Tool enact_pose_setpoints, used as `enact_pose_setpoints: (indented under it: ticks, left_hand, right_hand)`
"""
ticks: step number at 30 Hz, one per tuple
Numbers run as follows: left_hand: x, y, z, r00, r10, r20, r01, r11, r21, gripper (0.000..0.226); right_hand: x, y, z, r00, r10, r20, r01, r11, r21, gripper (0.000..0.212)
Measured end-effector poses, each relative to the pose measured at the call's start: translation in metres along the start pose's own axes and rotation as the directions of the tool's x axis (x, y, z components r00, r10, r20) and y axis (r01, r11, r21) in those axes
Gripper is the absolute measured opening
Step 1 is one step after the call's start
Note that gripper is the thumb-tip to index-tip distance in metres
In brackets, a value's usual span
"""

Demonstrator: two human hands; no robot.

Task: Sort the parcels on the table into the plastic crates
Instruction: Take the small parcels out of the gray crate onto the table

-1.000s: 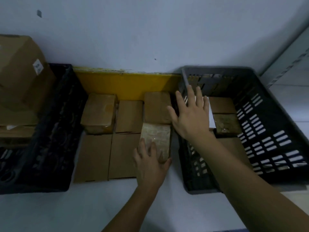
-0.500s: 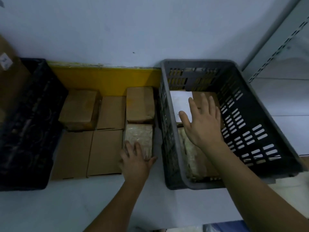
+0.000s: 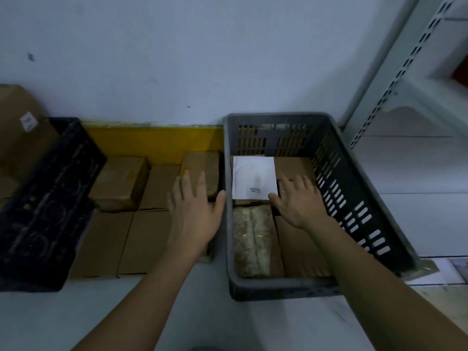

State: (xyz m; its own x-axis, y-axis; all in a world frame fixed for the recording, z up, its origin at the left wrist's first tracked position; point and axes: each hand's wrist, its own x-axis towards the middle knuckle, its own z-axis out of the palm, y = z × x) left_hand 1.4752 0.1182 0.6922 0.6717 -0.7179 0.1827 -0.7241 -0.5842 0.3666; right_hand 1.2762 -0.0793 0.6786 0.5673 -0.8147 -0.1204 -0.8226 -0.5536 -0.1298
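Several brown cardboard parcels (image 3: 119, 182) lie in rows on the table between two crates. My left hand (image 3: 193, 211) is spread flat over a bubble-wrapped parcel at the row's right end and hides almost all of it. The grey crate (image 3: 278, 287) on the right holds a white parcel (image 3: 254, 177), a plastic-wrapped parcel (image 3: 254, 241) and brown boxes (image 3: 301, 247). My right hand (image 3: 298, 201) reaches inside the grey crate, fingers straight, resting on a brown box beside the white parcel. The black crate (image 3: 48, 203) stands at the left.
A large cardboard box (image 3: 17, 127) sits in or behind the black crate at far left. A yellow strip (image 3: 152, 140) runs along the wall behind the parcels. White metal shelving (image 3: 415, 72) stands to the right. The white table front (image 3: 202, 312) lies bare below my arms.
My right hand has gone from the crate's left rim into the grey crate and lowered onto a box. My left hand slid farther forward over the wrapped parcel.
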Motion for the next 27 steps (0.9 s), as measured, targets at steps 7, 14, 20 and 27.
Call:
enact_pose_setpoints:
  ticks: [7,14,20,27]
  left_hand:
    - [0.007,0.05,-0.01,0.964,0.243,0.104,-0.246,0.969,0.017,0.075]
    - [0.019,0.066,0.009,0.93,0.313,0.193,-0.334,0.938,0.09,0.077]
    - [0.027,0.073,0.02,0.926,0.274,0.261,-0.33,0.922,0.203,0.081]
    - [0.037,0.078,0.026,0.952,0.19,0.238,-0.258,0.919,0.298,0.083]
  right_hand:
    - [0.011,0.022,0.026,0.972,0.099,0.211,-0.096,0.995,-0.022,0.092]
    - [0.022,0.022,0.027,0.966,0.149,0.212,-0.142,0.989,-0.051,0.091]
    - [0.053,0.011,0.05,0.943,0.102,0.317,-0.09,0.995,-0.054,0.096]
    - [0.098,0.004,0.076,0.957,-0.042,0.289,0.037,0.999,0.023,0.085]
